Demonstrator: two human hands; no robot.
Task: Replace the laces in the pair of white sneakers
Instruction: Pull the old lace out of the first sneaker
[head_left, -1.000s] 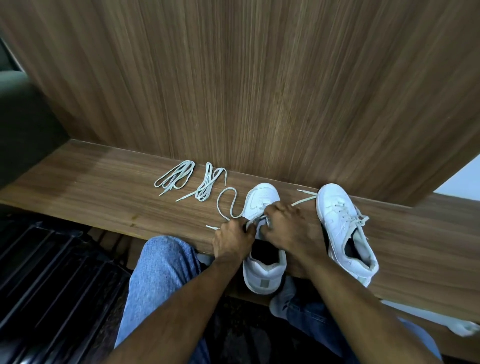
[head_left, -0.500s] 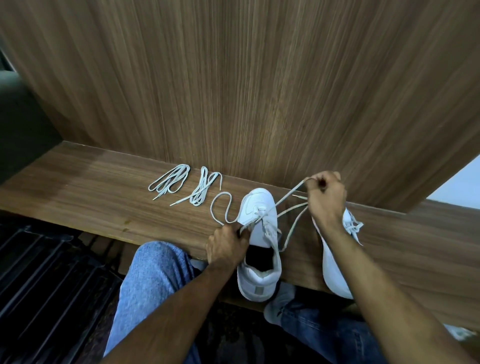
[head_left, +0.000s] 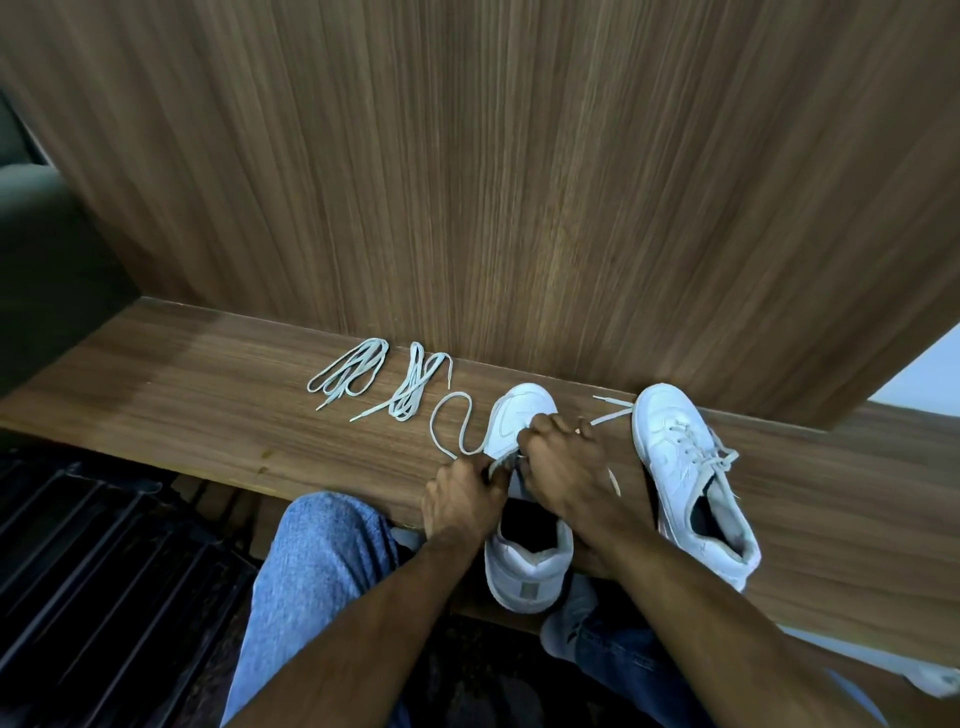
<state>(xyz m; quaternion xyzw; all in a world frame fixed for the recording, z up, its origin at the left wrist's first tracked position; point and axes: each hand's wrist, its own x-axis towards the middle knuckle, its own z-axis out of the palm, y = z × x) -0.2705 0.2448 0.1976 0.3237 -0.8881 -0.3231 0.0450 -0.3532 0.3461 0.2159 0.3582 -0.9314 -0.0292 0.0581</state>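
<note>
Two white sneakers stand on a wooden ledge (head_left: 208, 395). The left sneaker (head_left: 524, 561) is under both hands. My left hand (head_left: 460, 493) grips the shoe's left side at the eyelets and pinches its lace. My right hand (head_left: 563, 462) lies curled over the tongue and lace area. The lace's left end (head_left: 452, 421) loops out over the ledge. Its right end (head_left: 610, 410) lies loose beside the right sneaker (head_left: 685, 467), which is laced and tied. Two bundled spare laces (head_left: 353, 371) (head_left: 415, 387) lie further left.
A wood-panel wall (head_left: 519, 182) rises straight behind the ledge. My knees in blue jeans (head_left: 322, 566) sit below the ledge's front edge. A dark slatted surface (head_left: 93, 571) fills the lower left. A dark cushion (head_left: 47, 260) is at the far left.
My right hand, which had pulled the lace up and to the right over the right sneaker, has come back down onto the left sneaker. The lace now lies slack.
</note>
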